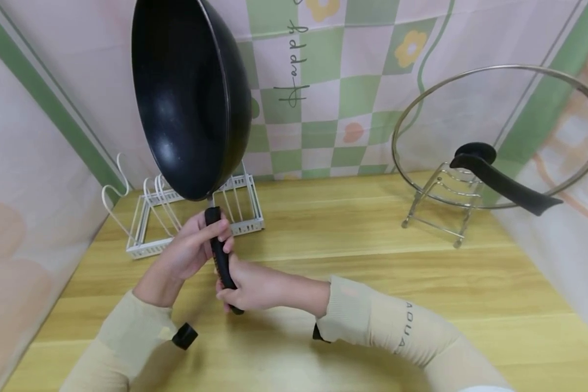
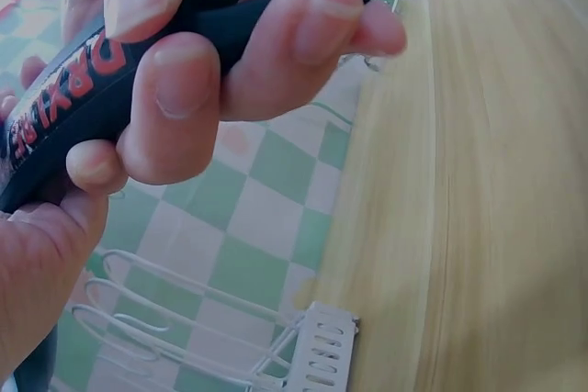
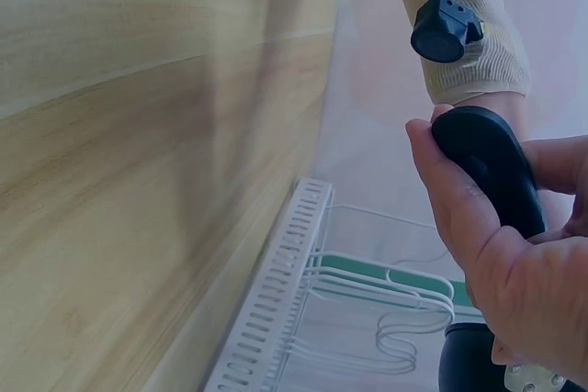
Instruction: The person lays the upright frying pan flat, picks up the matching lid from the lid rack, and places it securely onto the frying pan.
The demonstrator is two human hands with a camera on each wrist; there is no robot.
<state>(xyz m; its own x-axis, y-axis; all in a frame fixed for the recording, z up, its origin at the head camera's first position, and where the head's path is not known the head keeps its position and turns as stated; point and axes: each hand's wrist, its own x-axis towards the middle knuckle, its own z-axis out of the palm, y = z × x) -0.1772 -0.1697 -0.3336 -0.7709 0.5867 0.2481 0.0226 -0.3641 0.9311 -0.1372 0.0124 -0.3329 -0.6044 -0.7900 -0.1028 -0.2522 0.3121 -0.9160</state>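
A black wok (image 1: pixel 188 103) is held up over the table, tilted so its dark inside faces left in the head view. My left hand (image 1: pixel 191 245) grips its black handle (image 1: pixel 221 267) close to the pan. Lower down, my right hand (image 1: pixel 257 286) holds the handle near its end. Red lettering on the handle (image 2: pixel 78 89) shows between fingers in the left wrist view. From the right wrist, the rounded handle end (image 3: pixel 487 162) sticks out between thumb and fingers.
Behind the wok stands a white wire rack (image 1: pixel 144 250) on the wooden table (image 1: pixel 353 256). At right a glass lid (image 1: pixel 500 67) with a black handle (image 1: pixel 509 182) leans upright in a small metal stand (image 1: pixel 436 215). A checkered curtain (image 1: pixel 318 103) backs the table.
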